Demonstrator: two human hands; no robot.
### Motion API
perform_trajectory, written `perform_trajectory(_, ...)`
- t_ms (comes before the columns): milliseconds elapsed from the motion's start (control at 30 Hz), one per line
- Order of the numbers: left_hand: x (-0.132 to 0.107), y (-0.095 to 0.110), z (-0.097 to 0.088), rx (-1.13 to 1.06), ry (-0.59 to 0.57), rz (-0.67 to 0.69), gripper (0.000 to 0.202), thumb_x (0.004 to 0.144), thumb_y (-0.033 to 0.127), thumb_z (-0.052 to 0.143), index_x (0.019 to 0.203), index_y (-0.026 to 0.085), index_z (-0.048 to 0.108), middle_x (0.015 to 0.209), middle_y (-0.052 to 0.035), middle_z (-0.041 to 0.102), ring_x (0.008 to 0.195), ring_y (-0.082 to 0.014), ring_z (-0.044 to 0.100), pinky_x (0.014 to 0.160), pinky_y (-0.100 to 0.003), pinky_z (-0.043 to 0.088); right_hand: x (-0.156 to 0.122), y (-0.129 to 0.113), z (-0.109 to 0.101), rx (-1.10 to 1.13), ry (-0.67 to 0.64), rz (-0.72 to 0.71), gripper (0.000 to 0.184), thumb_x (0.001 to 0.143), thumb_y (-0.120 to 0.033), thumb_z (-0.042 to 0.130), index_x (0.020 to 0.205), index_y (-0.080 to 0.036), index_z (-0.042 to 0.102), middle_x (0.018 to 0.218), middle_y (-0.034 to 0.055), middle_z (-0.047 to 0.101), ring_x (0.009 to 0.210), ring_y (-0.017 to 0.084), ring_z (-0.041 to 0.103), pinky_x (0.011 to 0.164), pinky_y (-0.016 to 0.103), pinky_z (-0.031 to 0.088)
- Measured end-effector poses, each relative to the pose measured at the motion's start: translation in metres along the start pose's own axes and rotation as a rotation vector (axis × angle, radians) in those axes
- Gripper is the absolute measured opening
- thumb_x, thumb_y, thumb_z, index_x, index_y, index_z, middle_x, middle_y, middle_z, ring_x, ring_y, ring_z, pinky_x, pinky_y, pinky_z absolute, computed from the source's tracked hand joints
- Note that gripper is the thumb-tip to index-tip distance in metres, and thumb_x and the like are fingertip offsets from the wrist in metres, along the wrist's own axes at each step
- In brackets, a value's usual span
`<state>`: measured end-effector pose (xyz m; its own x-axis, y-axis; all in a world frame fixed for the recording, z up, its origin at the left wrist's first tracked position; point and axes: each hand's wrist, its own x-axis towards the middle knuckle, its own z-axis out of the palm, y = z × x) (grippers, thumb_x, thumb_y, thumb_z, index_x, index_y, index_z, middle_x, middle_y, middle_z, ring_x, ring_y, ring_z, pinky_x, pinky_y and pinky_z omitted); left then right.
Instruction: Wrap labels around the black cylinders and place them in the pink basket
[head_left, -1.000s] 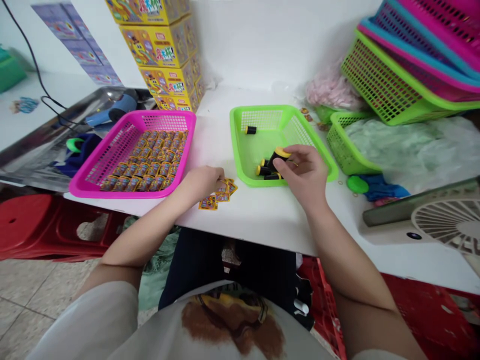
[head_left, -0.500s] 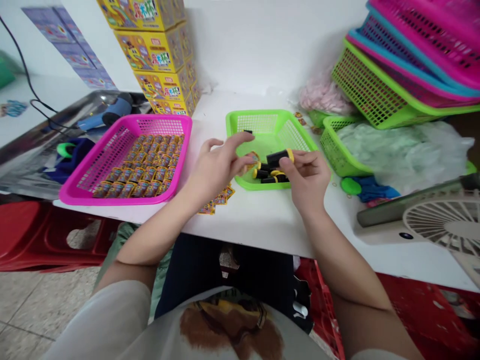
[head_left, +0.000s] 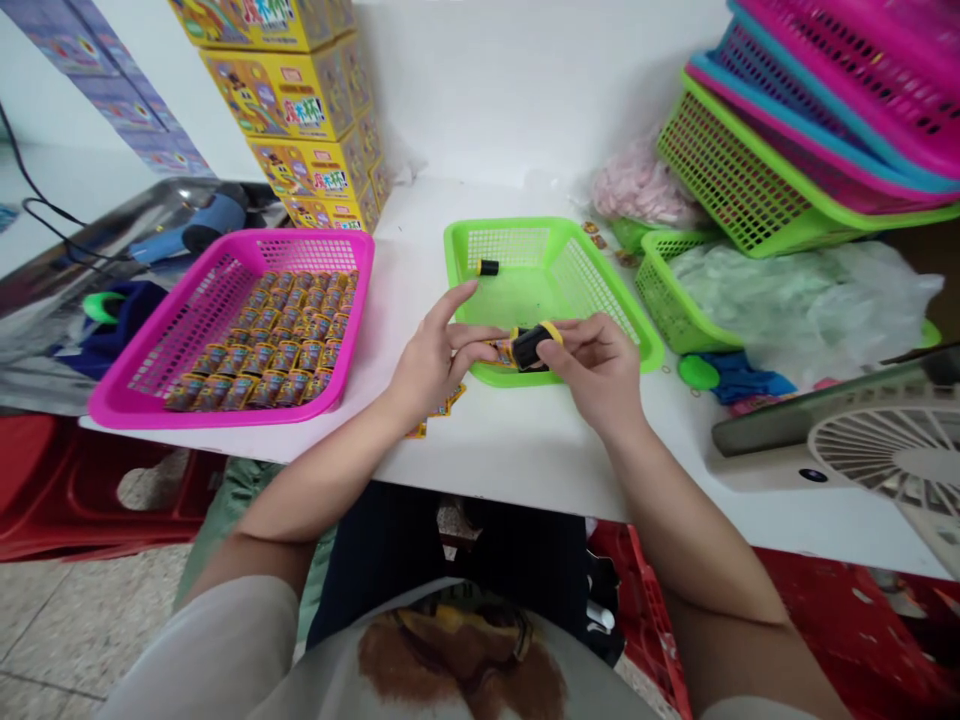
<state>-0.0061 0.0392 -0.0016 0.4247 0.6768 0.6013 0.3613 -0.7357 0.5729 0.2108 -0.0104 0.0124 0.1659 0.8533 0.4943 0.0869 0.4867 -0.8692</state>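
Note:
My right hand (head_left: 600, 368) grips a small black cylinder with a yellow cap (head_left: 534, 344) over the near rim of the green basket (head_left: 607, 290). My left hand (head_left: 435, 358) pinches a small orange printed sticker (head_left: 501, 350) and holds it against the cylinder, index finger stretched out. One more black and yellow cylinder (head_left: 487, 267) lies at the back of the green basket. A few loose stickers (head_left: 439, 408) lie on the white table under my left wrist.
A pink basket (head_left: 150, 350) at left holds rows of sticker-wrapped pieces. Yellow printed boxes (head_left: 292, 110) are stacked behind it. A second green basket (head_left: 667, 300) with plastic bags, tilted stacked baskets (head_left: 810, 120) and a white fan (head_left: 877, 450) stand at right. A hair dryer (head_left: 187, 225) lies at far left.
My left hand rose from the loose stickers on the table and brought one to the cylinder. My right hand lifted the cylinder and drew it slightly toward me, meeting the left hand.

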Motion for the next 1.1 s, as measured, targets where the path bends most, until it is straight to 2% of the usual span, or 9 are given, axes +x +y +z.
perform_trajectory(133, -0.004, 0.003, 0.009, -0.162, 0.025, 0.005, 0.084, 0.106, 0.065, 0.056, 0.168, 0.033, 0.009, 0.137, -0.0123, 0.075, 0.118, -0.0227, 0.08, 0.11, -0.046, 0.062, -0.004, 0.003, 0.003, -0.071, 0.027, -0.099, 0.054, 0.083, -0.065, 0.086, 0.076, -0.026, 0.048, 0.099, 0.0019, 0.077, 0.085, 0.016, 0.077, 0.071, 0.033, 0.067)
perform_trajectory(233, -0.005, 0.006, 0.014, -0.267, 0.082, 0.089, 0.09, 0.1, 0.065, 0.068, 0.164, 0.034, 0.014, 0.131, -0.0101, 0.076, 0.119, -0.0217, 0.079, 0.108, -0.043, 0.063, -0.007, 0.004, 0.004, -0.096, 0.019, -0.153, 0.053, 0.086, -0.062, 0.084, 0.076, -0.026, 0.047, 0.101, 0.0017, 0.077, 0.089, 0.017, 0.076, 0.074, 0.034, 0.067)
perform_trajectory(367, -0.005, 0.003, 0.018, -0.277, 0.107, 0.189, 0.078, 0.102, 0.057, 0.068, 0.16, 0.033, 0.021, 0.121, -0.0072, 0.078, 0.115, -0.0192, 0.078, 0.106, -0.04, 0.064, -0.014, 0.005, 0.009, -0.106, -0.059, -0.23, 0.046, 0.088, -0.051, 0.085, 0.076, -0.026, 0.049, 0.1, 0.0019, 0.076, 0.092, 0.017, 0.076, 0.081, 0.036, 0.066)
perform_trajectory(533, -0.008, 0.004, 0.018, -0.231, 0.029, 0.075, 0.091, 0.1, 0.064, 0.068, 0.167, 0.033, 0.014, 0.132, -0.0111, 0.074, 0.116, -0.0237, 0.079, 0.103, -0.043, 0.066, -0.019, 0.004, 0.013, -0.133, -0.048, -0.207, 0.029, 0.09, -0.051, 0.082, 0.101, -0.029, 0.067, 0.106, 0.0036, 0.077, 0.096, 0.018, 0.077, 0.086, 0.036, 0.068)
perform_trajectory(633, -0.009, 0.007, 0.018, -0.183, 0.003, 0.019, 0.092, 0.102, 0.065, 0.065, 0.17, 0.031, 0.014, 0.133, -0.0125, 0.075, 0.117, -0.0258, 0.079, 0.106, -0.047, 0.065, -0.018, 0.0, 0.012, -0.24, -0.03, -0.167, 0.038, 0.088, -0.051, 0.084, 0.117, -0.029, 0.073, 0.098, 0.0019, 0.077, 0.084, 0.016, 0.075, 0.078, 0.035, 0.068)
perform_trajectory(733, -0.01, 0.004, 0.02, -0.095, -0.013, 0.084, 0.076, 0.106, 0.062, 0.058, 0.167, 0.031, 0.026, 0.132, -0.0115, 0.077, 0.127, -0.0254, 0.075, 0.115, -0.049, 0.06, -0.017, -0.007, 0.012, -0.322, -0.01, -0.055, 0.038, 0.086, -0.058, 0.083, 0.105, -0.026, 0.077, 0.08, -0.0003, 0.075, 0.065, 0.014, 0.069, 0.061, 0.032, 0.064)
perform_trajectory(833, -0.011, -0.002, 0.023, -0.031, 0.014, 0.155, 0.067, 0.109, 0.057, 0.055, 0.165, 0.031, 0.031, 0.137, -0.0117, 0.075, 0.129, -0.0241, 0.074, 0.114, -0.048, 0.06, -0.019, -0.012, 0.015, -0.249, 0.012, 0.077, 0.045, 0.082, -0.065, 0.084, 0.097, -0.023, 0.075, 0.071, -0.0017, 0.074, 0.052, 0.013, 0.065, 0.048, 0.028, 0.06)
perform_trajectory(967, -0.012, -0.005, 0.025, 0.019, 0.039, 0.266, 0.066, 0.112, 0.049, 0.052, 0.169, 0.031, 0.023, 0.131, -0.011, 0.078, 0.122, -0.0215, 0.075, 0.108, -0.043, 0.063, -0.021, -0.012, 0.019, -0.209, 0.023, 0.099, 0.051, 0.077, -0.066, 0.087, 0.098, -0.023, 0.072, 0.075, -0.0003, 0.077, 0.059, 0.015, 0.071, 0.055, 0.03, 0.065)
perform_trajectory(1100, -0.011, -0.002, 0.027, 0.093, 0.056, 0.394, 0.061, 0.114, 0.037, 0.049, 0.168, 0.029, 0.021, 0.137, -0.0122, 0.075, 0.117, -0.018, 0.077, 0.105, -0.04, 0.064, -0.023, -0.013, 0.018, -0.382, 0.044, 0.049, 0.044, 0.08, -0.063, 0.085, 0.094, -0.023, 0.071, 0.072, -0.002, 0.075, 0.055, 0.013, 0.065, 0.053, 0.028, 0.059)
